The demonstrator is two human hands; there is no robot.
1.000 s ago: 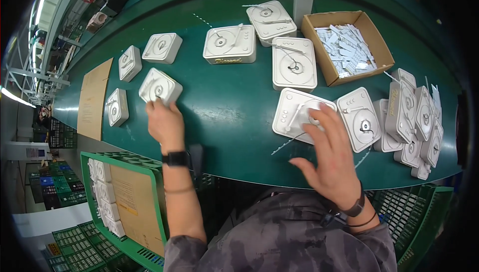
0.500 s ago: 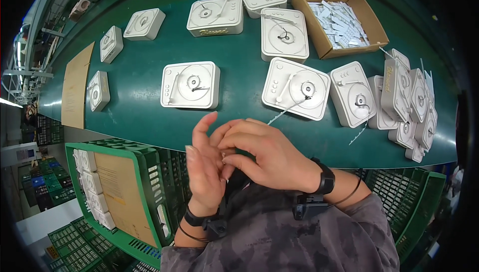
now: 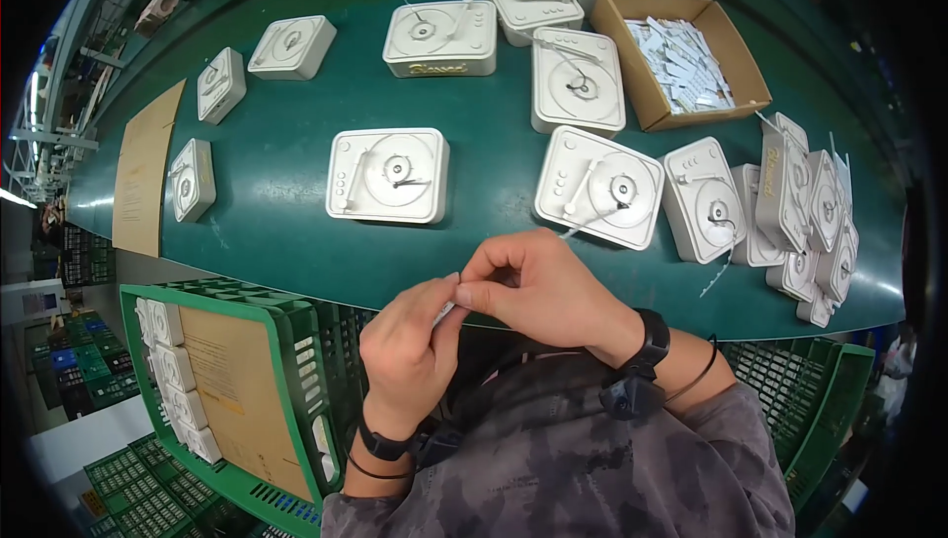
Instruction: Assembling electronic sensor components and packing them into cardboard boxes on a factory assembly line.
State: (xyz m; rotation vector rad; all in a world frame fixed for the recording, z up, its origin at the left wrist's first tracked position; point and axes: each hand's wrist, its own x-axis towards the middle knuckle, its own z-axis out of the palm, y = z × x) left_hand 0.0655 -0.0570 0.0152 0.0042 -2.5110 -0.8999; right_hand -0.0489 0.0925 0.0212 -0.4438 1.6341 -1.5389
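Above my lap at the table's near edge, my two hands meet at the fingertips. My left hand [image 3: 407, 352] is closed, its fingers pinching a small white strip-like piece [image 3: 446, 311] that shows only in part. The thumb and forefinger of my right hand [image 3: 548, 291] are pinched together against the left fingertips; what lies between them is hidden. Just beyond the hands, a white record-player-shaped unit [image 3: 387, 175] lies face up. Another such white unit [image 3: 599, 188] sits to the right, a thin pale strip running from its disc toward my right hand.
Several more white units stand across the green table [image 3: 267, 168], some piled at the right [image 3: 787, 183]. An open cardboard box [image 3: 617, 64] of white slips is at the back right. A cardboard sheet [image 3: 143, 178] lies far left. Green crates [image 3: 286, 341] stand below the table's near edge.
My left hand, spread with its palm up before, has turned over and closed around the small white piece. My right hand still pinches, now at the left fingertips. The view has shifted slightly.
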